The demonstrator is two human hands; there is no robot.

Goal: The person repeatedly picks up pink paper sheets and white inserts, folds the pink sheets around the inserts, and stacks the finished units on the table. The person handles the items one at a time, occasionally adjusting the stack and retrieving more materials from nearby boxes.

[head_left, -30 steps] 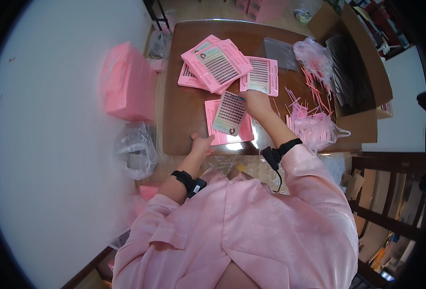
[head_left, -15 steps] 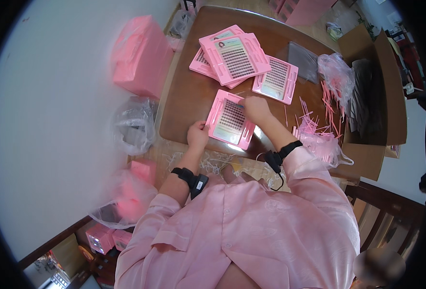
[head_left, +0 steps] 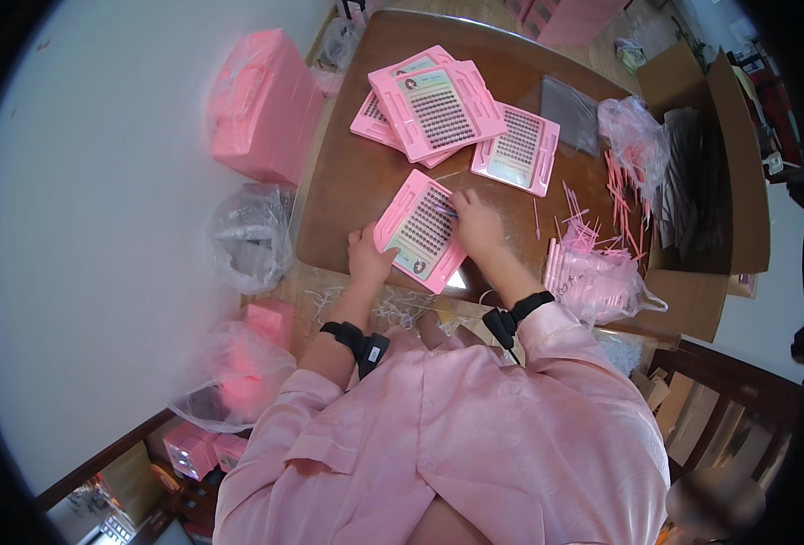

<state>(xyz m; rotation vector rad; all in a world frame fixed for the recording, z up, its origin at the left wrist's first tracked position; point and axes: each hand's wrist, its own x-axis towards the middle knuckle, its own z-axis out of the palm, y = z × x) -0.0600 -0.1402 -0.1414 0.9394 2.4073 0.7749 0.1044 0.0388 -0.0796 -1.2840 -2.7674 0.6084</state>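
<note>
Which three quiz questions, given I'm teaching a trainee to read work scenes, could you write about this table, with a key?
1. Multiple choice: what does the person's left hand touch?
A) a clear plastic bag
B) the nearest pink tray
C) a chair

2. True or false: the open cardboard box stands on the person's left.

3. Open: what is held in the right hand, above the card with rows of dark clusters?

Key: 1. B. 2. False: the open cardboard box is on the right. 3. A slim bluish tool; its exact kind is too small to tell.
</note>
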